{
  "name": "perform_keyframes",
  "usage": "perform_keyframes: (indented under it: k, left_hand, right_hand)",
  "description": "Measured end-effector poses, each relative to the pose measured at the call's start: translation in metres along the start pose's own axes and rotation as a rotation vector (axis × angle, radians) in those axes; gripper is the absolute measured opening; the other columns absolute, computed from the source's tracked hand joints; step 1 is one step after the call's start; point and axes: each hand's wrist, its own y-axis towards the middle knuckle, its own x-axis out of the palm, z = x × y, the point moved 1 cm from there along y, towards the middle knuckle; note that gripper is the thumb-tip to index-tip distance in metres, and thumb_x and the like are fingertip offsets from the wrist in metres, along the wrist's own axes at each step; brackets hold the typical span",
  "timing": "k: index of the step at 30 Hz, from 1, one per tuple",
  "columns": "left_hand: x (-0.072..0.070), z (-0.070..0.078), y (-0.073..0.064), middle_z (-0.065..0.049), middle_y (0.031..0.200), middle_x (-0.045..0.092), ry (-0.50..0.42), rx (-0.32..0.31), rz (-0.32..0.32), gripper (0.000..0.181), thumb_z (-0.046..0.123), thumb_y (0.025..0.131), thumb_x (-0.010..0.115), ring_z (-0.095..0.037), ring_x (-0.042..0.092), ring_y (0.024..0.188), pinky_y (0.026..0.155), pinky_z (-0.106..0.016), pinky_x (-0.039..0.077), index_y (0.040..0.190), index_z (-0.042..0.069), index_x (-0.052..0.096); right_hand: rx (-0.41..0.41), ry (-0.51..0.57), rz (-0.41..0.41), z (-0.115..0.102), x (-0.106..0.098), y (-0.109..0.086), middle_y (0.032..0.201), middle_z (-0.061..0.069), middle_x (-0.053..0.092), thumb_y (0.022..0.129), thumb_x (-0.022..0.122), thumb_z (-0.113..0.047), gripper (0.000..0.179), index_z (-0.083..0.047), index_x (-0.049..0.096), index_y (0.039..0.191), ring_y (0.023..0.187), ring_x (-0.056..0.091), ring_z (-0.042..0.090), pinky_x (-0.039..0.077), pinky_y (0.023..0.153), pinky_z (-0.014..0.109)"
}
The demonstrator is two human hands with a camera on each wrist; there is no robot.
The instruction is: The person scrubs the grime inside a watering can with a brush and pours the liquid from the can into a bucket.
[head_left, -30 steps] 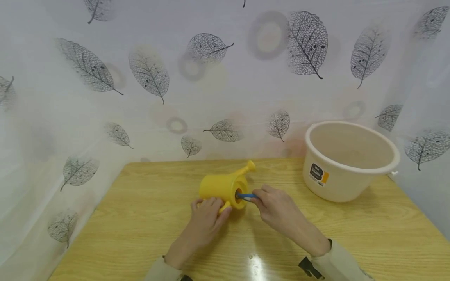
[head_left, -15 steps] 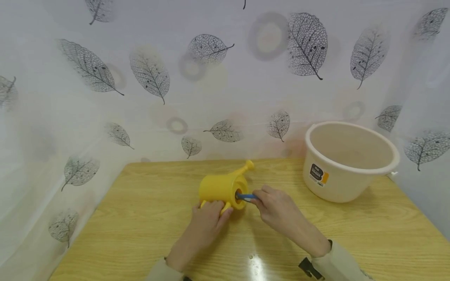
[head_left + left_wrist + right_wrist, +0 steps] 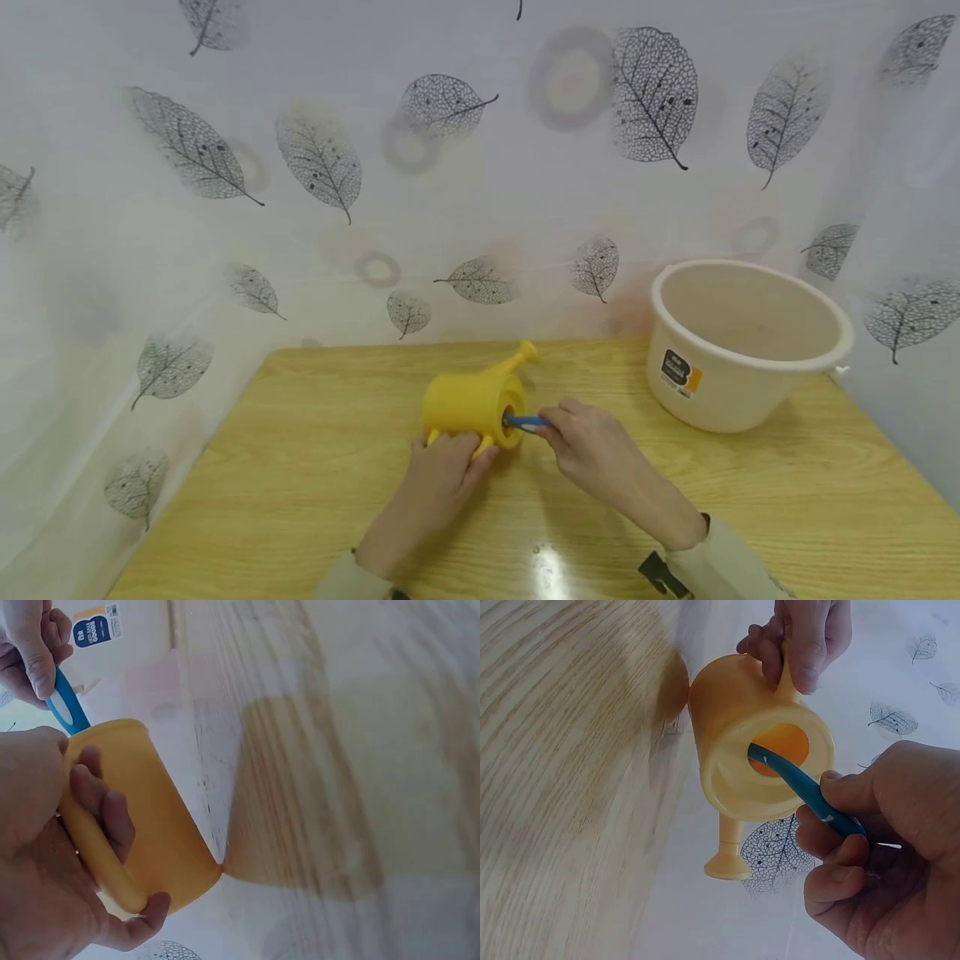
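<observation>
A yellow watering can (image 3: 463, 403) lies tipped over the table, its round mouth turned to the right and its spout pointing away at the back. My left hand (image 3: 442, 475) grips the can's handle (image 3: 101, 855), fingers curled through the loop in the left wrist view. From the right, my right hand (image 3: 596, 446) holds a slim blue brush-like handle (image 3: 802, 784) between thumb and fingers. The far end of this tool goes into the can's opening (image 3: 787, 742), and its head is hidden inside.
A large cream plastic tub (image 3: 720, 392) with a label stands at the back right of the wooden table (image 3: 300, 467). Behind the table hangs a pale leaf-patterned sheet (image 3: 480, 192). A few small droplets lie near the front of the table.
The watering can has turned slightly, its spout tip shifting a little to the left. My left hand has moved slightly with it. The blue handle stays in the opening, nearly still.
</observation>
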Motion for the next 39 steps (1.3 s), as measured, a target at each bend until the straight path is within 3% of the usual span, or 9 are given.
perform_keyframes:
  k: [3, 12, 18, 26, 39]
  left_hand:
    - [0.0, -0.001, 0.001, 0.009, 0.07, 0.048, -0.013, 0.002, 0.004, 0.033, 0.041, 0.106, 0.053, -0.008, 0.046, 0.07, 0.075, -0.037, 0.034, 0.079, 0.022, 0.048]
    - [-0.004, 0.0, 0.001, 0.01, 0.071, 0.045, -0.02, 0.0, -0.077, 0.03, 0.04, 0.106, 0.051, -0.009, 0.048, 0.072, 0.071, -0.033, 0.029, 0.082, 0.023, 0.049]
    - [-0.005, 0.0, 0.0, 0.009, 0.075, 0.047, -0.008, 0.031, -0.074, 0.025, 0.039, 0.108, 0.049, -0.01, 0.048, 0.074, 0.073, -0.034, 0.031, 0.089, 0.022, 0.051]
    - [-0.006, -0.001, -0.002, 0.007, 0.085, 0.047, -0.026, 0.054, -0.066, 0.023, 0.039, 0.108, 0.047, -0.009, 0.042, 0.076, 0.072, -0.032, 0.031, 0.098, 0.021, 0.057]
    - [-0.007, -0.002, -0.003, 0.007, 0.087, 0.044, -0.073, 0.026, -0.114, 0.025, 0.041, 0.109, 0.045, -0.009, 0.04, 0.079, 0.072, -0.031, 0.03, 0.101, 0.021, 0.058]
  right_hand:
    - [0.008, 0.024, -0.008, 0.001, -0.001, 0.001, 0.071, -0.006, 0.055, 0.089, 0.078, -0.007, 0.008, -0.008, 0.071, 0.088, 0.058, 0.037, -0.001, 0.035, 0.051, 0.015]
    - [0.045, 0.08, -0.023, 0.002, -0.01, 0.003, 0.072, -0.007, 0.058, 0.09, 0.077, -0.01, 0.004, -0.01, 0.073, 0.089, 0.06, 0.04, -0.001, 0.038, 0.053, 0.016]
    - [0.054, 0.11, -0.04, 0.002, -0.016, 0.004, 0.074, -0.006, 0.062, 0.093, 0.074, -0.011, 0.005, -0.006, 0.074, 0.091, 0.06, 0.042, -0.001, 0.04, 0.053, 0.016]
    - [0.059, 0.102, -0.038, 0.003, -0.018, 0.003, 0.074, -0.005, 0.062, 0.089, 0.077, -0.006, 0.004, -0.006, 0.075, 0.093, 0.061, 0.041, -0.002, 0.039, 0.053, 0.016]
    - [0.05, 0.094, -0.034, 0.005, -0.019, 0.0, 0.073, -0.007, 0.061, 0.091, 0.076, -0.009, 0.003, -0.007, 0.076, 0.093, 0.06, 0.04, -0.002, 0.038, 0.053, 0.016]
